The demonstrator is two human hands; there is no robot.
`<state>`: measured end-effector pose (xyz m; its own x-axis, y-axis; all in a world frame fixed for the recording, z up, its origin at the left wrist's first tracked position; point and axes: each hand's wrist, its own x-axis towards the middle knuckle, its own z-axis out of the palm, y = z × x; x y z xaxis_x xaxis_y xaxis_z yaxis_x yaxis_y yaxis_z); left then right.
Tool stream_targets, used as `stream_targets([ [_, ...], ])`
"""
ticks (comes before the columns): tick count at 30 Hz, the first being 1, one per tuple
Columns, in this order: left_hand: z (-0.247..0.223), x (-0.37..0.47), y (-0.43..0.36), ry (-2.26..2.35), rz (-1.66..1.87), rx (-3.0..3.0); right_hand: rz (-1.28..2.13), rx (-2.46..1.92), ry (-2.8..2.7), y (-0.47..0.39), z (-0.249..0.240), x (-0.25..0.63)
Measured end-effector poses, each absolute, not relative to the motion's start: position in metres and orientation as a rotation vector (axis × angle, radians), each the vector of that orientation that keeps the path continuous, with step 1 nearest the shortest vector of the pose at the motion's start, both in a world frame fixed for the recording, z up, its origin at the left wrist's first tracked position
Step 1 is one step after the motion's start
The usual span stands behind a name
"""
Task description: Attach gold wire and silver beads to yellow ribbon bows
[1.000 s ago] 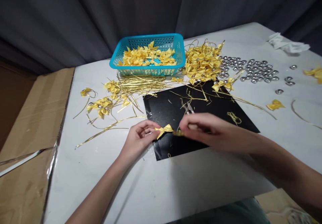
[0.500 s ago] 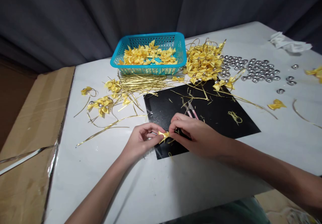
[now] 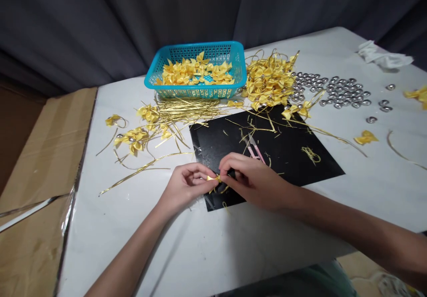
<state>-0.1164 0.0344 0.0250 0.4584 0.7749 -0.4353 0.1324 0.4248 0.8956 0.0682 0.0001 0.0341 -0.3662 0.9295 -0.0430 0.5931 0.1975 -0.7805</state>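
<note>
The white surface [image 3: 187, 252] carries everything, with a black mat [image 3: 283, 146] near its middle. A blue basket [image 3: 195, 87] of yellow bows sits by the surface's far edge. Over the mat's near-left corner, 2 hands meet: the right hand [image 3: 251, 179] has its thumb and fingertips together against the held bow's right side, though what they pinch is hidden; the left hand [image 3: 188, 183] is clamped on the bow's left side. A heap of tied bows [image 3: 270, 81] lies just right of the basket, and a bundle of gold ties [image 3: 187, 110] lies in front of it. Towards the surface's far-right corner are a crumpled white cloth [image 3: 385, 59] and silver beads [image 3: 347, 92]. Pink-handled snips [image 3: 255, 149] lie on the mat beyond the right hand. Smallest is the held yellow bow [image 3: 213, 179], between both hands' fingertips.
</note>
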Motion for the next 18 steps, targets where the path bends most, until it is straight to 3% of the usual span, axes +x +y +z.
stream_targets([
  [18, 0.0233, -0.1159, 0.0342, 1.071, 0.516, 1.041, 0.994, -1.484, -2.125, -0.0033, 0.0385, 0.0643],
])
